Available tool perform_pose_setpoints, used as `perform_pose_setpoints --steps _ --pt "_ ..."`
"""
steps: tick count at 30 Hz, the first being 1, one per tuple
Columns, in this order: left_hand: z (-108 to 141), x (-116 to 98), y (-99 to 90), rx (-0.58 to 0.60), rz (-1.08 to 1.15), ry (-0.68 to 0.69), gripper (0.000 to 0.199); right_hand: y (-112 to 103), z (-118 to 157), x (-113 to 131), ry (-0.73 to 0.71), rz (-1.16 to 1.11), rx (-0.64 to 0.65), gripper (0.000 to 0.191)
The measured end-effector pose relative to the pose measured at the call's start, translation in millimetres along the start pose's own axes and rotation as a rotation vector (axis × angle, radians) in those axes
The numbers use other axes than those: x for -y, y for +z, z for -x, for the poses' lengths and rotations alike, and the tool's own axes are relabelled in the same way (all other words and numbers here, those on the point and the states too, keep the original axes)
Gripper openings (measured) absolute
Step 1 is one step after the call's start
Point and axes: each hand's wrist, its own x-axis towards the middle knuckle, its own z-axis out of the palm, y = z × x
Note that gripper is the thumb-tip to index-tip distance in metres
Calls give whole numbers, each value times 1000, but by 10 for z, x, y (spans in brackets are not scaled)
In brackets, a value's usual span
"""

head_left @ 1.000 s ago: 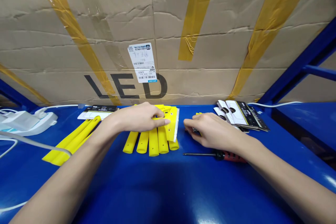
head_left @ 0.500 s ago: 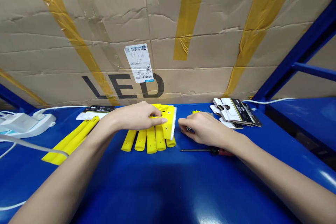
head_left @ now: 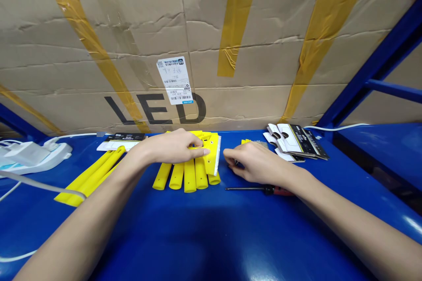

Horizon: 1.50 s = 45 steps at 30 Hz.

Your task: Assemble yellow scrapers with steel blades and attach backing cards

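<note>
My left hand (head_left: pixel 176 147) is closed on a yellow scraper head (head_left: pixel 212 158), its thumb laid over the flat plate. A silvery strip runs along the plate's right edge, and small holes show in it. Beneath the head, several yellow tube handles (head_left: pixel 189 178) lie side by side with their round ends toward me. Just to the right, my right hand (head_left: pixel 252 162) has its fingers curled and pinched together. Small dark metal pieces that look like screws (head_left: pixel 236 162) show between them. Below that hand lies a screwdriver (head_left: pixel 250 189), its shaft pointing left and its red handle partly hidden by my forearm.
More yellow tubes (head_left: pixel 95 175) lie at the left beside a black-and-white card (head_left: pixel 123 138). A white power strip (head_left: pixel 49 160) with cables sits far left. Several cardboard sleeves (head_left: pixel 296 140) are stacked at the right. Behind the blue table (head_left: pixel 211 241) stands a large taped carton (head_left: pixel 273 52).
</note>
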Motion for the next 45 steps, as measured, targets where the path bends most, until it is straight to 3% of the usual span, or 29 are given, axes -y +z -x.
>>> perform_pose_setpoints --steps 3,7,11,16,30,33,37,41,45 --pt "-12 2 13 -5 -16 -8 44 -39 0 -9 -7 -94 -102 19" --pt "-38 -8 37 -34 7 -45 45 -98 -29 60 -74 -187 -390 29" --pt "-53 -33 53 -63 64 -26 46 -84 -58 199 -254 84 -488 23" --pt "-50 -29 62 -59 113 -25 45 -57 -51 317 -415 493 -566 31" --pt "0 15 23 -9 197 -95 48 -122 22 271 -489 576 -453 27" --pt "-1 -26 23 9 198 -110 47 -133 50 239 -452 470 -371 27" --pt "-2 -65 20 23 228 -110 46 -146 67 194 -253 145 -300 20" --pt "5 -60 17 16 263 -96 46 -149 52 169 -185 -81 -326 15" --pt "13 -57 3 13 256 -92 44 -142 44 172 -202 -109 -353 13"
